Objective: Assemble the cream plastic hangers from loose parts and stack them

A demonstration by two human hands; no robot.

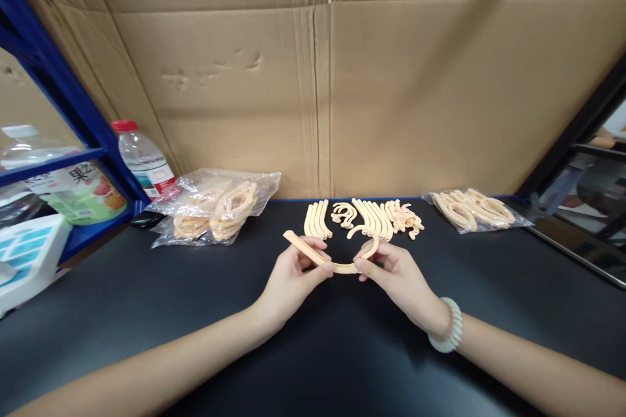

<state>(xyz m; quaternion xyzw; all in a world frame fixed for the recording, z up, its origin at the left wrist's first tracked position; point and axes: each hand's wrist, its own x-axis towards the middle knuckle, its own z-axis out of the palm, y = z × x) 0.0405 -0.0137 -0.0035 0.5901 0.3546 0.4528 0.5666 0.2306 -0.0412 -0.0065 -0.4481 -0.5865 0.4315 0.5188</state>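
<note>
Between my two hands, above the black table, is a curved, cream-coloured strip [345, 268] with a hooked right end. My left hand [296, 270] pinches its straighter left part, which sticks up past the fingers. My right hand [388, 268], with a pale coiled band on the wrist, pinches it near the hook. Whether it is one piece or joined parts is hidden by the fingers. Just behind lie rows of similar pieces: slightly bent strips [317, 218], small hooks [343, 214], longer curved strips [374, 218] and a pile of short curled pieces [405, 218].
Clear bags of cream-coloured looped pieces lie at the left [220, 208] and right [474, 210]. A red-capped bottle [144, 159] stands by a blue rack [73, 91]. A white-and-blue tray [29, 257] is at far left. Cardboard [235, 98] walls the back of the black table [147, 313].
</note>
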